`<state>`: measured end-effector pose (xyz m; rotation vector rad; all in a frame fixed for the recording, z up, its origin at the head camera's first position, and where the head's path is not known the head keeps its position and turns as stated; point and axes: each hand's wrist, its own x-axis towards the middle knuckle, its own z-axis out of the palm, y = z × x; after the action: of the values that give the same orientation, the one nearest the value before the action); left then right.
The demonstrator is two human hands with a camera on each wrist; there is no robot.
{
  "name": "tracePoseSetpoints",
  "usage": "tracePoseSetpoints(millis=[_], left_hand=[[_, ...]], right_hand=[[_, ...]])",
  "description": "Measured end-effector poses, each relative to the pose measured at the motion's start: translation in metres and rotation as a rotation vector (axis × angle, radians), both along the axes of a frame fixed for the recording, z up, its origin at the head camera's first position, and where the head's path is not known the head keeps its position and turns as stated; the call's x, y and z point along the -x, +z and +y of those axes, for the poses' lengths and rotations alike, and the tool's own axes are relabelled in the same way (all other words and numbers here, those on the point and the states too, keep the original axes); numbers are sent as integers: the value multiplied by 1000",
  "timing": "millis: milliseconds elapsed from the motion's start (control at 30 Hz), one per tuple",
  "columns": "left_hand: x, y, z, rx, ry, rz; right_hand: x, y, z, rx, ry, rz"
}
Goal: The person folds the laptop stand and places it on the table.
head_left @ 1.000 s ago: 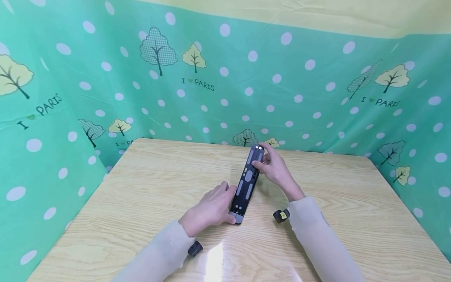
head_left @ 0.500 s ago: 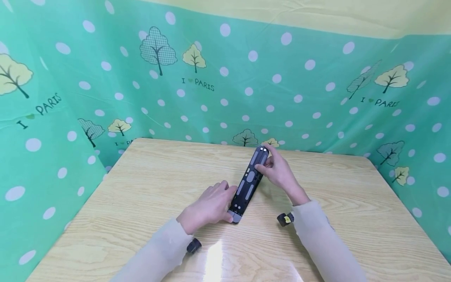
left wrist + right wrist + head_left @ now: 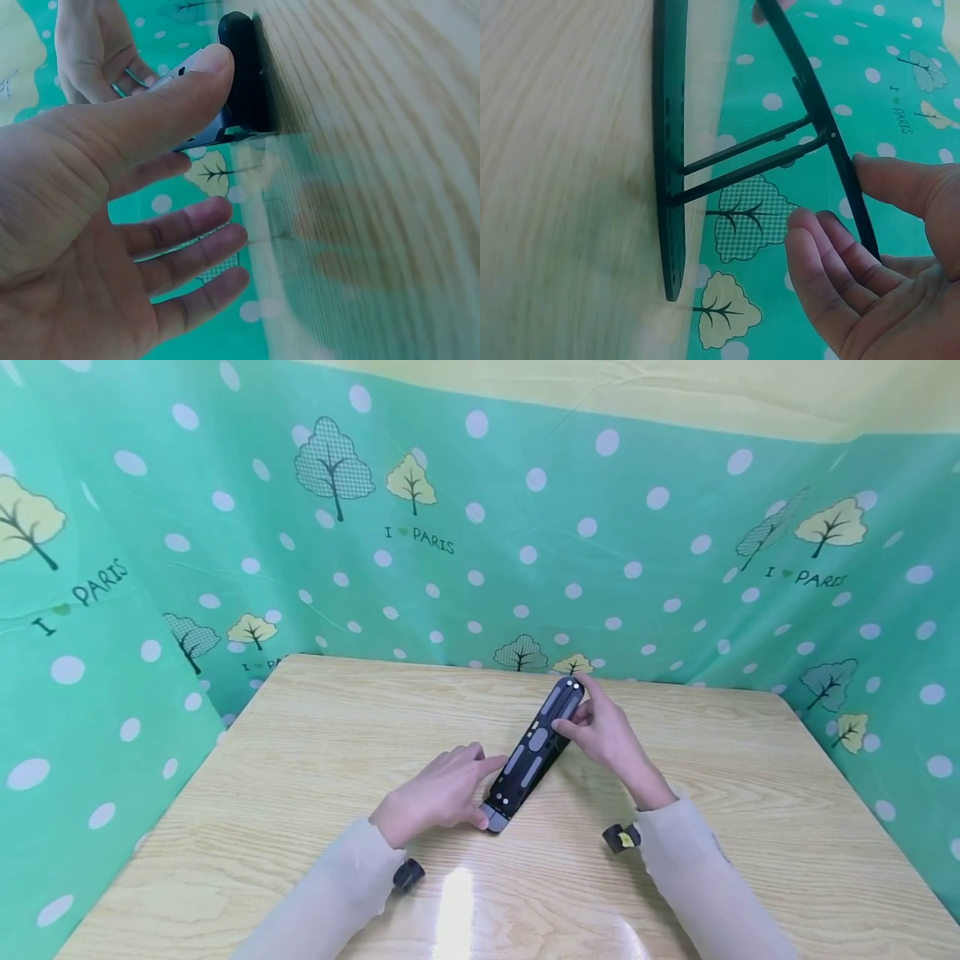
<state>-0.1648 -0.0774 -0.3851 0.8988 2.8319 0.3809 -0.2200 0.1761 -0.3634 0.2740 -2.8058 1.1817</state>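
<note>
A black folding laptop stand (image 3: 538, 739) with grey pads stands on the table at a slant in the head view. The right wrist view shows its base bar (image 3: 671, 150) along the tabletop and its upper bar (image 3: 840, 161) raised on two thin struts (image 3: 750, 154). My right hand (image 3: 609, 735) pinches the raised far end, thumb on the padded face and fingers round the edge. At the near hinged end my left hand (image 3: 442, 793) holds the stand, thumb on the grey lip and index finger along the left side. Its other fingers (image 3: 195, 259) are spread off the stand in the left wrist view.
The wooden table (image 3: 337, 718) runs back to a green dotted curtain (image 3: 480, 527) printed with trees. Small black wrist devices (image 3: 408, 874) hang below both sleeves, close over the tabletop. Light glares off the wood near the front.
The stand's far end has swung right and somewhat lower in the head view, the right hand moving with it. Its near end and the left hand have shifted slightly left.
</note>
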Motion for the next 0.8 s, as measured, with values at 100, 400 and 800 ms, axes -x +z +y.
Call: tracePoseSetpoints(millis=[100,400,800], left_hand=[[0,0,-1,-10,-4,-12],[-6,-3,4,4,12,-29],[-14,-5,15,19,3,112]], right_hand=[[-1,2,2,-6,7,-16],[7,3,19,45,147,-55],[13,-5,25,35,187,-27]])
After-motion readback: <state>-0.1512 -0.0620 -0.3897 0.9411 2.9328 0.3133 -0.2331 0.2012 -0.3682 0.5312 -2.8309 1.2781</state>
